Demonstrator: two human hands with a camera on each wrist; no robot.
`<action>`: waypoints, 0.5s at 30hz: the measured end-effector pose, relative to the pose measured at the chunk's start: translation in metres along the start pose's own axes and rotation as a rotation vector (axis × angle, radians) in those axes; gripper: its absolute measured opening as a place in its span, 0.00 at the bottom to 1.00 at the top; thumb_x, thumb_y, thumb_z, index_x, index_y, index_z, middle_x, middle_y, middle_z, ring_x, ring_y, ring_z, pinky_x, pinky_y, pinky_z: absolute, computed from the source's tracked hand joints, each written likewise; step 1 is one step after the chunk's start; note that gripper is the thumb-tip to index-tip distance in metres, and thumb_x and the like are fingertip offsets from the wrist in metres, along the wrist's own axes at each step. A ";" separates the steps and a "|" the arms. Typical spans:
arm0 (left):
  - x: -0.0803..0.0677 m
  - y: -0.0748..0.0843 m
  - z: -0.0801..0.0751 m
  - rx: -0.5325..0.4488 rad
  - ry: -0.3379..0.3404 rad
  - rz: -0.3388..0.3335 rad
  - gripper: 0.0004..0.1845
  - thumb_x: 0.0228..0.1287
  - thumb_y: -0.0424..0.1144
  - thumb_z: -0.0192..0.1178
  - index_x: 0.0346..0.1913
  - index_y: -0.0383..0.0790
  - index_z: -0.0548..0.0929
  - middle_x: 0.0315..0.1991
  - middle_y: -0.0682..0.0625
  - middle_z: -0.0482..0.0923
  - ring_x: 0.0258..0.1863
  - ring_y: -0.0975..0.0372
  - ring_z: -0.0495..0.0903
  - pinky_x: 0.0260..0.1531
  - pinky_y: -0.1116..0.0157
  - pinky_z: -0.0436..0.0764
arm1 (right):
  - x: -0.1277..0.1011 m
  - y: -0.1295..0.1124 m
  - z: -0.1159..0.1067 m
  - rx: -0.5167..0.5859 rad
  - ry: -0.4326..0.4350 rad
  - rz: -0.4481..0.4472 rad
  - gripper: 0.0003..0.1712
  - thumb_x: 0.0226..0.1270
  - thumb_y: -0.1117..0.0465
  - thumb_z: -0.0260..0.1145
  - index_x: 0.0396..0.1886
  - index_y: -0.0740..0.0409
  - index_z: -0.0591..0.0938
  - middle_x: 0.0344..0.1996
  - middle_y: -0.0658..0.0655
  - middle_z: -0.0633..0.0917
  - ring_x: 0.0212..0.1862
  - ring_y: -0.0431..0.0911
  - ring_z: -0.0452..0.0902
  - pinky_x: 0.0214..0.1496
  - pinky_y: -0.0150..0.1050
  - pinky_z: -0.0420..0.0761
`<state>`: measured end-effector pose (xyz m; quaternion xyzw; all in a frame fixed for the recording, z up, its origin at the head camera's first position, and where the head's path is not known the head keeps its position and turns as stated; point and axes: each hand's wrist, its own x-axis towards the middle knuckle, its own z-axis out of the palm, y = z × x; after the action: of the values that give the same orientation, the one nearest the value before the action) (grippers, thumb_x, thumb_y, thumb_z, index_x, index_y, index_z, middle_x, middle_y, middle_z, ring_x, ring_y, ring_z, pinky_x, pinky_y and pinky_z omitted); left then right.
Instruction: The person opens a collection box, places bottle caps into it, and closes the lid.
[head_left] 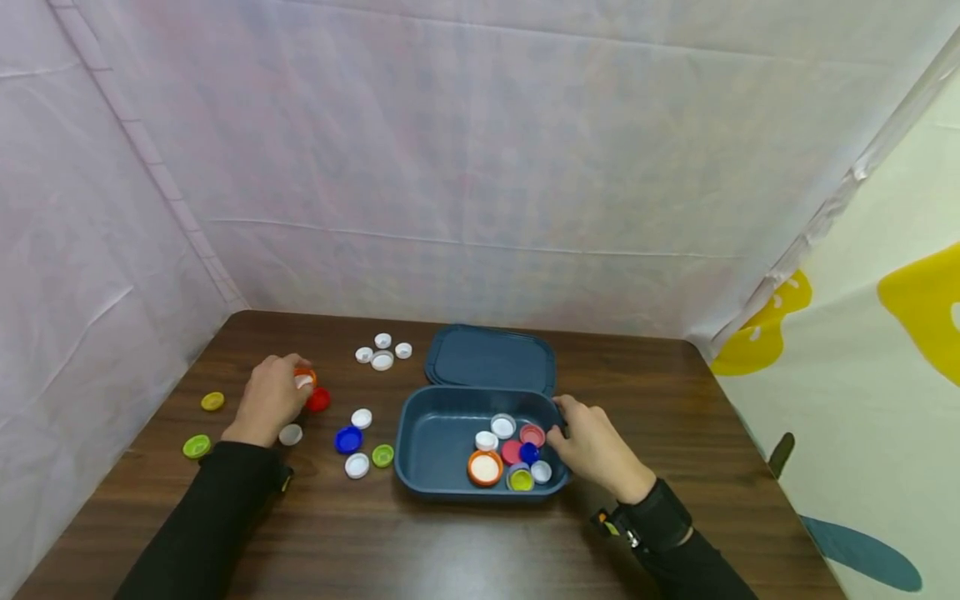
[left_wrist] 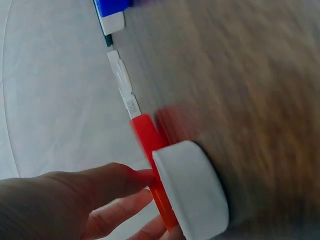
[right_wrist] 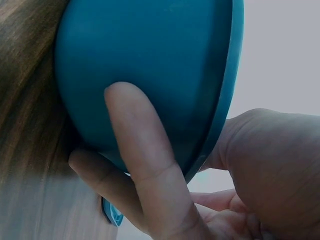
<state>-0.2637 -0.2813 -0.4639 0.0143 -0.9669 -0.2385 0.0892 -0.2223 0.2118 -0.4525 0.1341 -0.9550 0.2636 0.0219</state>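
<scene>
two hands are busy on the counter [head_left: 465,542]: the left hand [head_left: 270,400] pinches an orange cap [left_wrist: 150,145] with a white cap [left_wrist: 192,192] at its fingertips, near the red cap [head_left: 319,400], while the right hand [head_left: 596,446] curls its fingers [right_wrist: 145,165] round the near right corner of the blue tub [head_left: 427,437] holding loose caps.

Both arms, in black sleeves, are reaching forward over the tabletop. Left hand [head_left: 270,398] is lying knuckles up, fingers curling in a pinching grip. Right hand [head_left: 592,443] is clamping, fingers [right_wrist: 142,165] wrapping, wrist strapped
</scene>
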 end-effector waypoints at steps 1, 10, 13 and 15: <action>0.000 0.000 0.000 -0.002 0.001 0.000 0.22 0.72 0.29 0.68 0.65 0.20 0.86 0.57 0.20 0.84 0.57 0.30 0.84 0.59 0.32 0.86 | 0.000 0.000 0.000 -0.004 0.001 0.001 0.26 0.78 0.66 0.74 0.72 0.73 0.84 0.55 0.69 0.95 0.41 0.46 0.91 0.42 0.43 0.95; -0.005 0.026 -0.007 -0.016 0.031 0.039 0.21 0.73 0.33 0.71 0.62 0.23 0.86 0.58 0.21 0.84 0.57 0.30 0.85 0.59 0.32 0.87 | 0.000 0.001 0.001 0.013 -0.007 0.010 0.27 0.78 0.66 0.73 0.72 0.73 0.84 0.56 0.69 0.95 0.43 0.46 0.92 0.45 0.45 0.97; -0.010 0.043 -0.007 -0.025 0.036 0.079 0.21 0.74 0.33 0.72 0.63 0.25 0.86 0.59 0.23 0.84 0.57 0.32 0.85 0.59 0.33 0.87 | 0.001 0.001 0.001 0.020 -0.006 0.012 0.27 0.78 0.66 0.73 0.72 0.73 0.84 0.56 0.69 0.95 0.43 0.47 0.92 0.43 0.43 0.96; -0.014 0.055 -0.007 -0.037 0.050 0.118 0.20 0.73 0.32 0.73 0.63 0.27 0.87 0.58 0.25 0.85 0.55 0.34 0.86 0.58 0.35 0.88 | 0.001 0.001 0.001 0.023 -0.008 0.016 0.27 0.79 0.66 0.73 0.72 0.73 0.84 0.56 0.69 0.95 0.43 0.47 0.93 0.43 0.43 0.96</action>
<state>-0.2481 -0.2344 -0.4349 -0.0384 -0.9590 -0.2502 0.1274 -0.2233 0.2120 -0.4542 0.1278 -0.9530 0.2743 0.0145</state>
